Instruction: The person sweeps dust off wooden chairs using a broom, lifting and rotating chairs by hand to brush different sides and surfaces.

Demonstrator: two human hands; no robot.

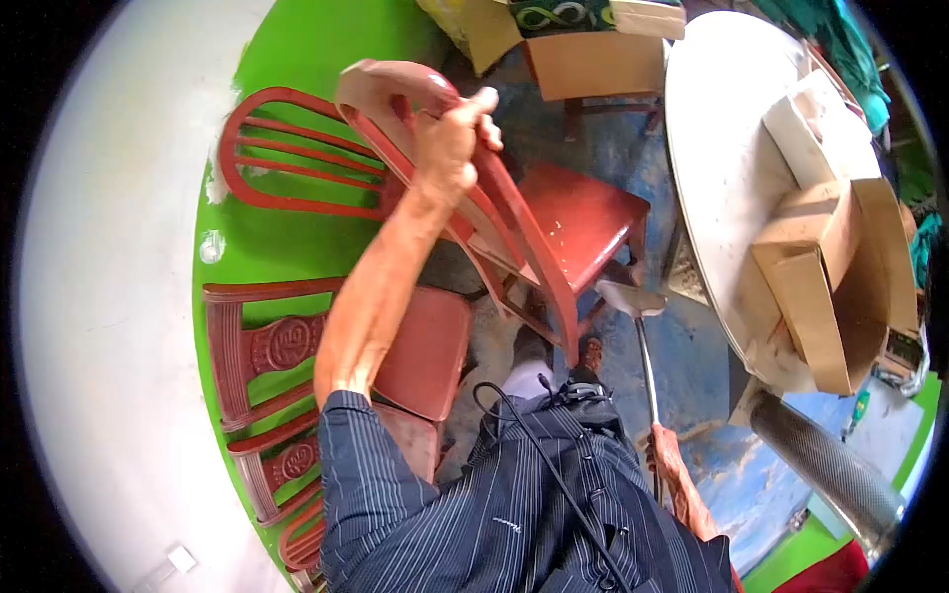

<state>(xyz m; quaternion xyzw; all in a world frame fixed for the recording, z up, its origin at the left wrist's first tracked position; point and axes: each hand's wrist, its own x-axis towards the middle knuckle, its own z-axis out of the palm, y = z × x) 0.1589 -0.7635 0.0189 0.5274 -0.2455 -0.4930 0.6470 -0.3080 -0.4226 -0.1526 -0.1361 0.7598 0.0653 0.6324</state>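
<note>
My left hand (pixel 450 148) is wrapped round the top of a red wooden chair's backrest (pixel 514 222). The chair leans in front of me, its glossy red seat (pixel 583 222) facing away to the right. Low at my right side, my right hand (pixel 675 474) is closed round the metal handle of a broom (pixel 645 361). The broom's pale, wide head (pixel 631 298) is down by the floor, close to the chair's legs. Its bristles are hard to make out.
Several more red chairs stand left along the green and white wall, one with a slatted back (pixel 306 148), one with a carved back (pixel 282 343). At right, a round white table (pixel 707 128) bears an open cardboard box (pixel 806 296). A dark metallic cylinder (pixel 825 469) is nearby.
</note>
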